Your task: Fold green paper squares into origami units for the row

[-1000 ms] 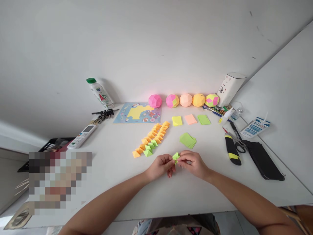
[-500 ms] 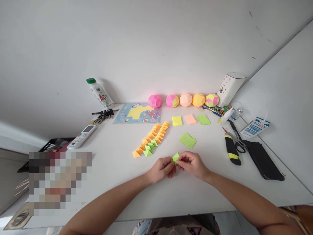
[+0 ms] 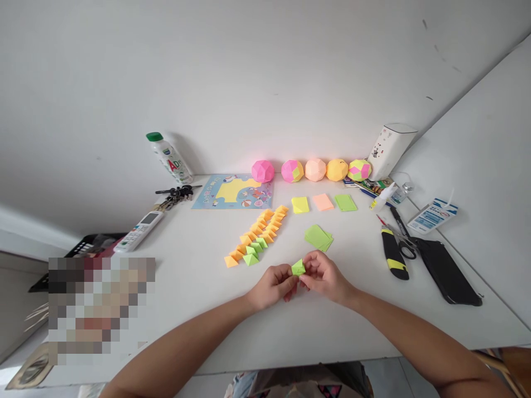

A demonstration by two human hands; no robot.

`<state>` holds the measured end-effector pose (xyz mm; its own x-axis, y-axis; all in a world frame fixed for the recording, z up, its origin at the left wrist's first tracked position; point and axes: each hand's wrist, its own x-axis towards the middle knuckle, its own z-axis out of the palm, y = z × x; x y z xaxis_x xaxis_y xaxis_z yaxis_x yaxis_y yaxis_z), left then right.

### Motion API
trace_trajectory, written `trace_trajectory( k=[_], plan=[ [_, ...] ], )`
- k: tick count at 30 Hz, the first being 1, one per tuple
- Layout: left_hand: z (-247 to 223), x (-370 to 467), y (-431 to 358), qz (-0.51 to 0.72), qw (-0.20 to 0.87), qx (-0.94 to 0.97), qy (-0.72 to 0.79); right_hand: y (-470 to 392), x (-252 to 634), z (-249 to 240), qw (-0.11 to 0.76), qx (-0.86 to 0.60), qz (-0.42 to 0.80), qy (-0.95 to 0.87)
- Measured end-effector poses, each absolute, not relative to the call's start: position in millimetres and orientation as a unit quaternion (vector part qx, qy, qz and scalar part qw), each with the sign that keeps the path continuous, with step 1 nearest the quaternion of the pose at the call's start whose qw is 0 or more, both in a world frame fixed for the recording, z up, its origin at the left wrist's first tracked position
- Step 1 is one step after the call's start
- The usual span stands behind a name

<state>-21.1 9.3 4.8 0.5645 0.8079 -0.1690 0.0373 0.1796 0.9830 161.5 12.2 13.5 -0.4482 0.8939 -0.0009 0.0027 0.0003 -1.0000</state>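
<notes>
A small folded piece of green paper (image 3: 298,268) is held between my hands, just above the table's front part. My left hand (image 3: 271,286) pinches its left side between thumb and fingers. The thumb and fingers of my right hand (image 3: 327,279) grip its right edge and lower corner. Beyond my right hand lies a loose stack of green paper squares (image 3: 318,237). To the left, folded orange paper units (image 3: 257,228) stand in two slanting rows, with several folded green units (image 3: 251,257) at the near end.
Several paper balls (image 3: 263,171) line the wall, and yellow, pink and green note pads (image 3: 323,202) lie before them. A utility knife (image 3: 395,254), scissors (image 3: 407,250) and black pouch (image 3: 448,271) are at right. A remote (image 3: 139,232) and bottle (image 3: 170,158) are at left.
My right fingers have lifted slightly and spread back from the green paper's upper edge, so more of it shows. My left hand keeps its hold, almost unmoved.
</notes>
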Motion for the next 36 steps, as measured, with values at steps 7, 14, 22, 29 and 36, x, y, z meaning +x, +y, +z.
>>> trace_trajectory(
  k=[7,14,22,29,36],
  plan=[
    [7,-20,8,0.270,0.639,0.612,0.380,9,159,14,0.367,-0.401,0.595,-0.592],
    [8,-19,8,0.278,0.663,0.596,0.359,11,161,14,0.355,-0.392,0.604,-0.596],
    [6,-18,8,0.273,0.654,0.597,0.376,9,161,11,0.343,-0.399,0.566,-0.635],
    [7,-22,10,0.272,0.660,0.594,0.371,16,170,14,0.364,-0.293,0.385,-0.796],
    [9,-20,10,0.276,0.654,0.592,0.382,21,173,10,0.380,-0.302,0.301,-0.821]
  ],
)
